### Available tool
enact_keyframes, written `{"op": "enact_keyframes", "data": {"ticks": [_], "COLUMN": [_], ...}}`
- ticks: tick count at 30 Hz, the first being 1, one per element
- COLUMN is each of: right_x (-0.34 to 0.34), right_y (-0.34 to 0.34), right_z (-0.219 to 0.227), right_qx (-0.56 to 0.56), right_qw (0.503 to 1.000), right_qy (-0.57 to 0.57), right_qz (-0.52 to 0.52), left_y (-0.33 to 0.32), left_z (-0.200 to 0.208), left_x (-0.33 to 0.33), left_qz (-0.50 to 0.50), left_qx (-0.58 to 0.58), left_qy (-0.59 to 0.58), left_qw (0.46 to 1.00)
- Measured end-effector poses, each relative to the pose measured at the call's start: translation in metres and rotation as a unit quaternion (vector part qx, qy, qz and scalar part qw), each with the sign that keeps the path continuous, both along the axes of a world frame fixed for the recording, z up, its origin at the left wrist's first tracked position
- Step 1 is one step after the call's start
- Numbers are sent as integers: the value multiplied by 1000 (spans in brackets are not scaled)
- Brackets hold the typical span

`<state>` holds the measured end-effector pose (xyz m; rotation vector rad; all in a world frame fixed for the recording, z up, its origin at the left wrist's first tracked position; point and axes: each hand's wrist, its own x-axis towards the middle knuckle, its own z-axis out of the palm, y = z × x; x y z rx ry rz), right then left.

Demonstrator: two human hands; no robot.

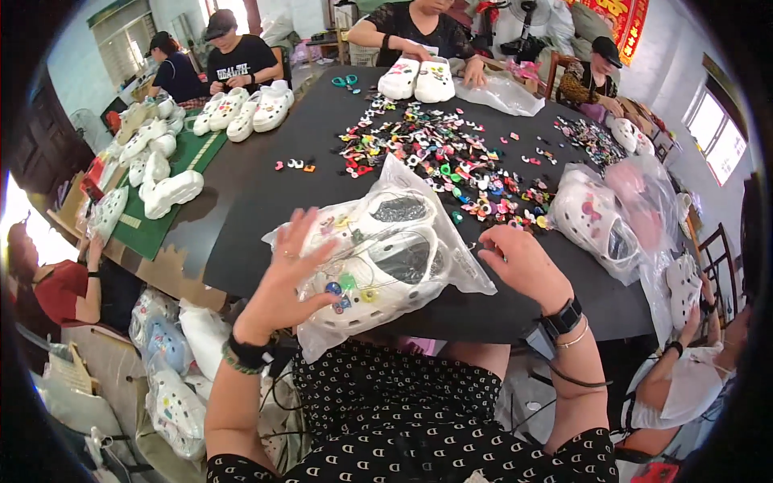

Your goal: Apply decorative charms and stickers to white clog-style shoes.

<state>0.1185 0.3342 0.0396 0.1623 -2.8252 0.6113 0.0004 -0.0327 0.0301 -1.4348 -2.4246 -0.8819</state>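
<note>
A pair of white clogs (pixel 386 302) with small coloured charms lies inside a clear plastic bag (pixel 469 275) at the table's near edge. My left hand (pixel 282 282) is over the left side of the bag, its fingers spread and thumb stretched toward the charms; whether it presses on the plastic I cannot tell. Just right of the bag, above the black tabletop, is my right hand (pixel 523 264). Its fingers are loosely bent and apart, with nothing seen in them.
A wide heap of small colourful charms (pixel 435 153) covers the middle of the black table (pixel 258 209). Bagged clogs (pixel 592 213) stand at the right. White clogs (pixel 173 193) sit on a green mat (pixel 145 233) at left. Several people work around, one across handling clogs (pixel 435 80).
</note>
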Motion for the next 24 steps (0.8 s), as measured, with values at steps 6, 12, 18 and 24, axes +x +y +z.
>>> {"op": "enact_keyframes", "data": {"ticks": [6,12,18,24], "right_x": [-14,-32,-37,-51], "right_y": [-14,4,15,-11], "right_z": [-11,-47,-35,-12], "right_qx": [-108,-165,-156,-196], "right_qw": [988,966,984,973], "right_qy": [-95,-185,-15,-89], "right_qz": [-52,-76,-79,-89], "left_y": [-54,-65,-66,-51], "left_z": [-35,-71,-79,-77], "left_x": [-2,10,28,46], "left_qz": [213,334,304,245], "left_qx": [160,244,237,267], "left_qy": [-61,-174,-382,-542], "left_qw": [962,894,840,758]}}
